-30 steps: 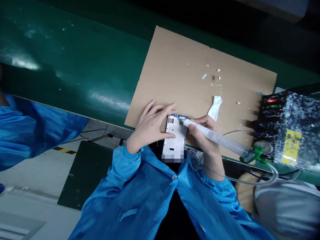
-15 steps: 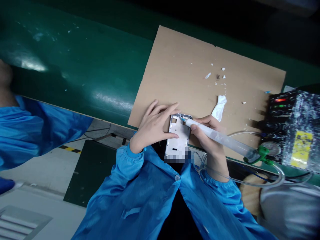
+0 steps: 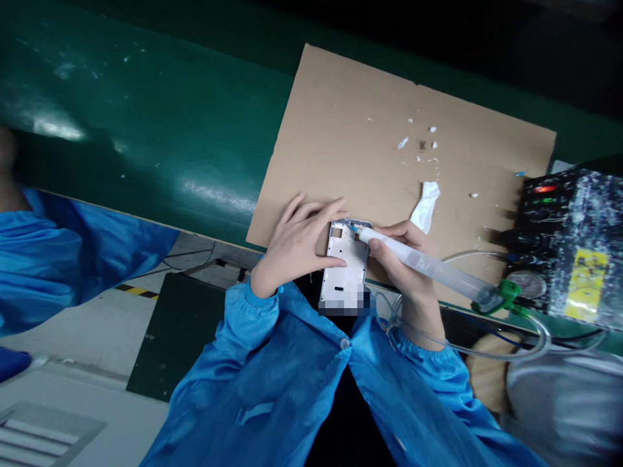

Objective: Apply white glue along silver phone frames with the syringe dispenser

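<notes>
A silver-white phone frame (image 3: 346,263) with small cut-outs lies at the near edge of the cardboard, its lower end blurred out. My left hand (image 3: 304,240) holds it from the left, thumb across its face and fingers along its top. In my right hand (image 3: 402,253) is a dispensing syringe (image 3: 433,268) with whitish contents, gripped like a pen. The syringe's blue needle tip (image 3: 354,229) is at the top part of the frame; whether it touches cannot be made out. A green cap (image 3: 509,295) joins the syringe's back end to a clear tube.
A cardboard sheet (image 3: 360,130) covers part of the green table (image 3: 195,130). On it lie a white wipe (image 3: 426,207) and white crumbs. A paint-smeared dispenser box with a gauge (image 3: 528,284) stands right. Another person's blue sleeve (image 3: 39,259) is at left.
The needle tip has shifted slightly left along the top part of the phone frame. The whole view has moved a little; both hands keep their hold.
</notes>
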Demonstrator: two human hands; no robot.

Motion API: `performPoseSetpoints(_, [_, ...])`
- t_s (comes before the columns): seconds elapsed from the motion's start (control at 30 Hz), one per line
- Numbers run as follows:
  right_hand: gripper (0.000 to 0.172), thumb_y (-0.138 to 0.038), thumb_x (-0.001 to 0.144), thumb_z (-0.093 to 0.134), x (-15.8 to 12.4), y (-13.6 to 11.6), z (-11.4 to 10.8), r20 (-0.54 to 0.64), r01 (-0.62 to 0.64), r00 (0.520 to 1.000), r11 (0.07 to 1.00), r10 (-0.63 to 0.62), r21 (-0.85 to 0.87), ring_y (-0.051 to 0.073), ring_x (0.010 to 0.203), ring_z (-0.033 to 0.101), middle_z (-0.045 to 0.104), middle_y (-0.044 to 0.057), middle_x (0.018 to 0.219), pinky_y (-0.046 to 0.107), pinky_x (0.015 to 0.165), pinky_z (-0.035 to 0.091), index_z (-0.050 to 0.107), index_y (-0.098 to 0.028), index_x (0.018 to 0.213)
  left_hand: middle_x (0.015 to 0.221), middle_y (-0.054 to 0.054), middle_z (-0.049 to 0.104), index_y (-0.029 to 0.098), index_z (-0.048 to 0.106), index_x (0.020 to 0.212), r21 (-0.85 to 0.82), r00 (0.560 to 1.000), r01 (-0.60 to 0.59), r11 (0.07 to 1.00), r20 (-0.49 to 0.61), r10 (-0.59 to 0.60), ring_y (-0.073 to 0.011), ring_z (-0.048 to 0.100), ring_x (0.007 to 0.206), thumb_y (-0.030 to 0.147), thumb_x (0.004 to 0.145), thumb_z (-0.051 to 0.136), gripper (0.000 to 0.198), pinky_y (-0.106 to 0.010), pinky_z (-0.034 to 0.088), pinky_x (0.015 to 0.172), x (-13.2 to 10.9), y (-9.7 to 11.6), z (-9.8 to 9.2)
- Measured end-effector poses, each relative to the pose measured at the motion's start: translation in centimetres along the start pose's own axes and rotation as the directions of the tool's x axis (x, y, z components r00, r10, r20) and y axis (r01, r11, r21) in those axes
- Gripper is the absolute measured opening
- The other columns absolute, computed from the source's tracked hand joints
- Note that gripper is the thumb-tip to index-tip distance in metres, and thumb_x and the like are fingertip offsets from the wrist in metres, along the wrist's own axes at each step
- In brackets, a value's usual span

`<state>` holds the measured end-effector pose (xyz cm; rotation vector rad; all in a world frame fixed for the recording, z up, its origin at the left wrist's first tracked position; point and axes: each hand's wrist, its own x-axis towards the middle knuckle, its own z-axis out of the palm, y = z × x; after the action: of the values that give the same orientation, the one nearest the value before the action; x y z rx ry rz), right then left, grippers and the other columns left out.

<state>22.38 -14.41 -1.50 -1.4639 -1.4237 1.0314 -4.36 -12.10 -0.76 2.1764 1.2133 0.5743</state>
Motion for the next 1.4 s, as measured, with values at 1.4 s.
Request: performPoseSetpoints(1.4, [0.037,-0.058,0.095,0.098,0.12,0.23,0.29,-0.031,-0.017,0.999,1.000,0.017,0.008,0.019,0.080,0.080,0.089,0.006,0.100,0.033,0.067,0.062,0.082,-0.025,0.101,0.170,-0.003,0.072,0.030,0.030,0.189,-0.016,1.000,-0.003,1.000,-0.001,0.003,-0.0314,0.058,0.162,0.052,0.091,0.104,0.125,-0.058,0.015,0.154,0.10,-0.09,0.07])
